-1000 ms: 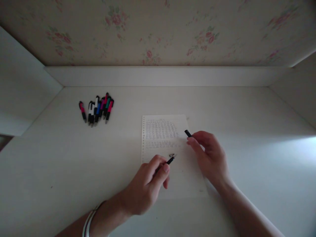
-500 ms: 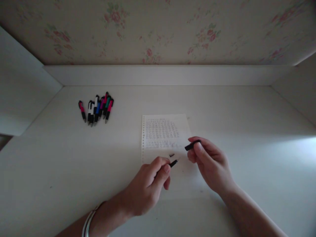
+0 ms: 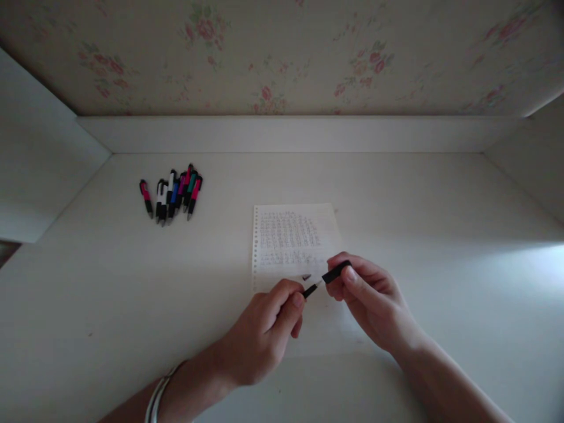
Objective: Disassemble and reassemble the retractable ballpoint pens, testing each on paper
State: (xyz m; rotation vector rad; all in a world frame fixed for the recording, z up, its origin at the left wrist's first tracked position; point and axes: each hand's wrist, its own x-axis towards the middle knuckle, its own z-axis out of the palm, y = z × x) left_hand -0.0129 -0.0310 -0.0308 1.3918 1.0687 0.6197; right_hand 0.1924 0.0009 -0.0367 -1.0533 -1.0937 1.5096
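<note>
My left hand [image 3: 267,332] is closed around a black pen [image 3: 311,290], and only its front end with a thin pale tip shows past the fingers. Pinched in my right hand [image 3: 374,294] is a short black tube [image 3: 335,272], which looks like a pen cap or grip. Its lower end is right at the pen's tip; whether the tip is inside it I cannot tell. Just behind the tip, a small dark piece [image 3: 306,277] lies on a punched sheet of paper [image 3: 291,208] covered in rows of handwriting. Both hands are over the lower half of this sheet.
Several pens [image 3: 180,191] with black grips and pink, white, blue, purple and green barrels lie in a group at the back left of the white desk [image 3: 132,294]. A white ledge [image 3: 282,135] runs along the back, with flowered wallpaper [image 3: 282,59] behind it.
My right hand has moved left and down, bringing the black tube up to the pen's tip. My left hand with the pen has stayed almost in place.
</note>
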